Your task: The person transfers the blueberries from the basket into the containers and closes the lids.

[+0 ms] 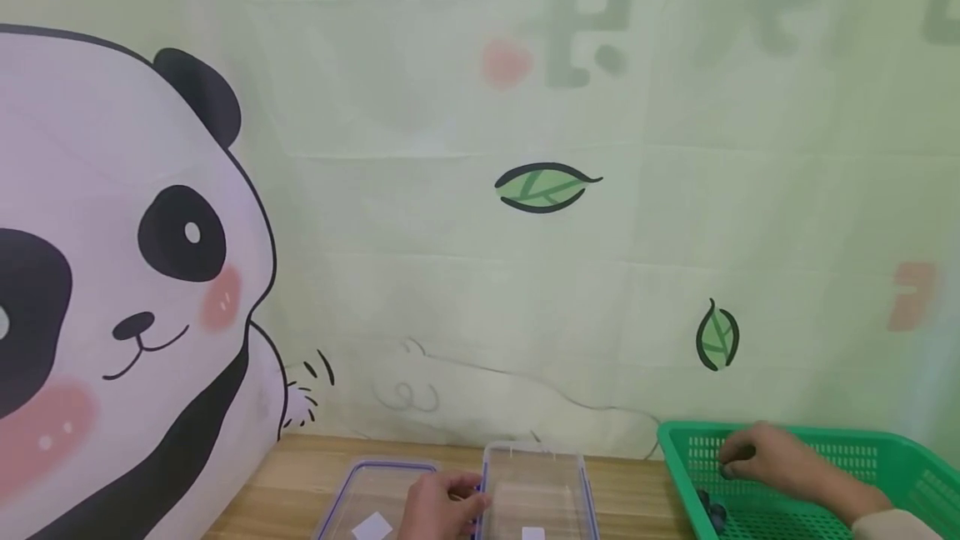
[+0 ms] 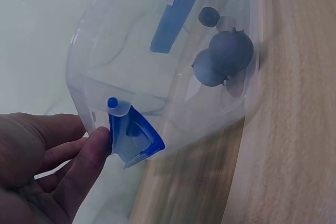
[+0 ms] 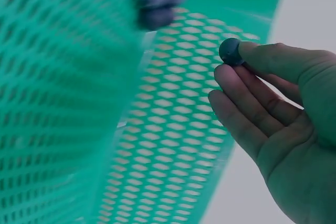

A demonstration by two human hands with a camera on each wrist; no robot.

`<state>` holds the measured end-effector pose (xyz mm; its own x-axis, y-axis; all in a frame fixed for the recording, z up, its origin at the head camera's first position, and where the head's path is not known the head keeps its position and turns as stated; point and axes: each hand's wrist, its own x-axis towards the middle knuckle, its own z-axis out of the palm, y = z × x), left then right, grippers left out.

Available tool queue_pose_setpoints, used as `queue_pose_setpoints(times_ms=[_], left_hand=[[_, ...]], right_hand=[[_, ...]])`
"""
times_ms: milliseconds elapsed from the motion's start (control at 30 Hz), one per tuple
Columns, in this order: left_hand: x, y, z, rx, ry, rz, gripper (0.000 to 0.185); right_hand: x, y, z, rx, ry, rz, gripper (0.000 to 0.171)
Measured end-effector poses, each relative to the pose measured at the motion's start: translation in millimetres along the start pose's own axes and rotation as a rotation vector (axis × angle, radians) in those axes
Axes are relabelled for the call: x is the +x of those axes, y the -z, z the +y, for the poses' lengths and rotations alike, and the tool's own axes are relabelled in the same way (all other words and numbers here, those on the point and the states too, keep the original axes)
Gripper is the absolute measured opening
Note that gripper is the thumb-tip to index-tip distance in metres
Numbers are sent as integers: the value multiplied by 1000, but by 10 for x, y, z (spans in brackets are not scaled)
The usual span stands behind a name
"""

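My left hand pinches the edge of a clear plastic box, thumb against a corner by a blue latch. Several dark round blueberries lie at the bottom of this box in the left wrist view. Inside a green plastic basket at the right, my right hand holds a single blueberry between thumb and fingertips, near the perforated side wall. Other blueberries sit in the basket, blurred in the right wrist view; the head view shows them at its left side.
A clear plastic piece with a blue-edged rim and a white label lies left of the box; whether it is a lid or another box I cannot tell. Behind the wooden table hangs a printed panda cloth.
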<state>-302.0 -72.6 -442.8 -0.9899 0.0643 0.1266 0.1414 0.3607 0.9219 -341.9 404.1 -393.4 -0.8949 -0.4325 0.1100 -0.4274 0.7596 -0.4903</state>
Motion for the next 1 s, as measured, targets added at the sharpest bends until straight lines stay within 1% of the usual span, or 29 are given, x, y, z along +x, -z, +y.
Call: queue_pose_setpoints(times_ms=[67, 133, 233, 433, 533, 600, 667, 767, 900, 1000], left_hand=[[1, -2, 10, 4, 3, 4, 24], [2, -3, 20, 6, 9, 5, 24], [7, -6, 23, 17, 29, 5, 24], [23, -4, 23, 28, 58, -4, 24], [27, -2, 26, 24, 61, -6, 23], [28, -3, 27, 18, 62, -5, 23], [23, -5, 33, 20, 68, -4, 23], [21, -11, 42, 19, 81, -3, 24], [15, -12, 41, 20, 67, -5, 23], [9, -10, 35, 19, 52, -5, 23]], right_hand=[[-55, 93, -238, -8, 8, 57, 9], [-88, 155, -408, -29, -5, 108, 11], [-114, 198, -574, -41, -38, 170, 15], [-175, 194, -838, 33, -87, 259, 23], [-211, 167, -1008, 79, -82, 284, 25], [-226, 140, -1134, 103, -64, 295, 25], [-234, 108, -1256, 123, -37, 297, 24], [-238, 53, -1420, 147, -27, 303, 23], [-250, -38, -1590, 195, 8, 307, 19], [-252, -131, -1693, 216, 56, 303, 16]])
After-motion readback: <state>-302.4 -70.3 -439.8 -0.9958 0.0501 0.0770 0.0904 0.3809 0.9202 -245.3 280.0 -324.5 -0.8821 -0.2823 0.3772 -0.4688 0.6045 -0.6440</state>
